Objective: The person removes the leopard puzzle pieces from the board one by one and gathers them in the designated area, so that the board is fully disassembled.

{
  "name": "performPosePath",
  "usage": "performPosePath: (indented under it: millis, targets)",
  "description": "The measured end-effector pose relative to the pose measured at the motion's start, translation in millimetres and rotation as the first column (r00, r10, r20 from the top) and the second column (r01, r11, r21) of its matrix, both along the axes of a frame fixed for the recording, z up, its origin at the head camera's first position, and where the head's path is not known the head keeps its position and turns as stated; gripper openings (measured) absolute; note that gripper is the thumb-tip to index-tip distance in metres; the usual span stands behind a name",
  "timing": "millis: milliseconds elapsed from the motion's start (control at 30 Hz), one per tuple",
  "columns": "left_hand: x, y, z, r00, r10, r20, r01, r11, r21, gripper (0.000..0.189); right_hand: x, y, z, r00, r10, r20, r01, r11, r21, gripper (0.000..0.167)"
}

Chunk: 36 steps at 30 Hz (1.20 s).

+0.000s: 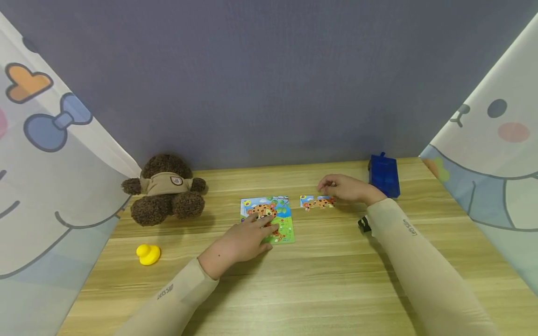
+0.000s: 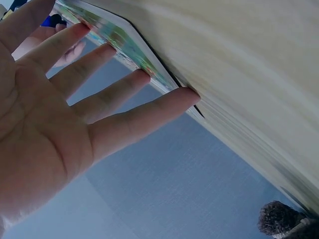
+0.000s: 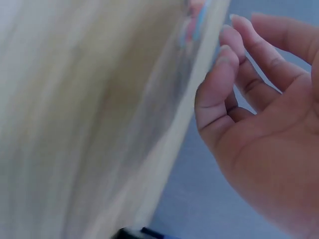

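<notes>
A jigsaw board (image 1: 286, 231) with a cartoon leopard on green grass lies flat on the wooden table. My left hand (image 1: 244, 239) lies over its lower left part with the fingers spread. In the left wrist view the fingertips (image 2: 142, 75) of this hand rest at the board's surface and edge. To the right of the board are flat puzzle pieces (image 1: 321, 203) with spotted leopard parts on them. My right hand (image 1: 350, 189) hovers at their right end, fingers loosely bent. Nothing shows between its fingers (image 3: 219, 74) in the right wrist view.
A brown teddy bear (image 1: 163, 184) in a beige shirt sits at the back left, with a yellow toy duck (image 1: 148, 255) in front. Behind the right hand stands a blue box (image 1: 384, 176). A small black object (image 1: 364, 225) lies beside the right sleeve. A grey wall (image 1: 269, 93) closes the back.
</notes>
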<state>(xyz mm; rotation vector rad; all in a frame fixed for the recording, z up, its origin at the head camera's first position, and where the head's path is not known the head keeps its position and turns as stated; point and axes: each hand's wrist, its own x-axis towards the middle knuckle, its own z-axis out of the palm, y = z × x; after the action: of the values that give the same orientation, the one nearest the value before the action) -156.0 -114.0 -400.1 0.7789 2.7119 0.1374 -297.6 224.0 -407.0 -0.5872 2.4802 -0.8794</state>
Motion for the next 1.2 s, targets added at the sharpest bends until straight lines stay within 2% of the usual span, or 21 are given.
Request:
performPosePath:
  millis: [133,300,467,633,800,900,1200]
  targets:
    - [0.5,0.3,0.8,1.000,0.005,0.004,-0.005,1.000,0.002,0.055,0.9,-7.8,7.3,0.996,-0.031,-0.082,0.030,1.000,-0.010,0.036]
    - [0.3,0.5,1.1,1.000,0.002,0.008,-0.002,1.000,0.000,0.056,2.5,-23.2,19.8,0.992,-0.038,-0.124,0.034,0.999,-0.034,0.039]
    - [-1.6,0.1,-0.3,1.000,-0.011,0.001,0.011,1.000,-0.005,0.057,2.5,-40.8,32.2,0.997,-0.023,-0.072,0.016,0.994,-0.106,0.036]
    - [-3.4,-0.4,-1.3,1.000,-0.014,0.000,0.014,1.000,-0.011,0.058,2.6,-63.0,36.8,0.999,0.035,-0.031,-0.039,0.989,-0.139,0.034]
    - [-5.8,-0.6,-2.2,1.000,-0.018,0.000,0.018,1.000,-0.020,0.060,3.3,-90.1,28.8,0.990,0.140,-0.013,-0.140,0.982,-0.130,0.038]
    - [-6.8,-0.8,-2.7,1.000,-0.021,-0.002,0.020,1.000,-0.023,0.060,4.1,-103.7,20.4,0.984,0.177,-0.005,-0.177,0.978,-0.113,0.040]
    - [-6.2,-1.1,-2.6,1.000,-0.030,-0.008,0.030,0.999,-0.023,0.059,5.2,-121.3,-0.2,0.983,0.181,-0.012,-0.182,0.981,-0.071,0.039]
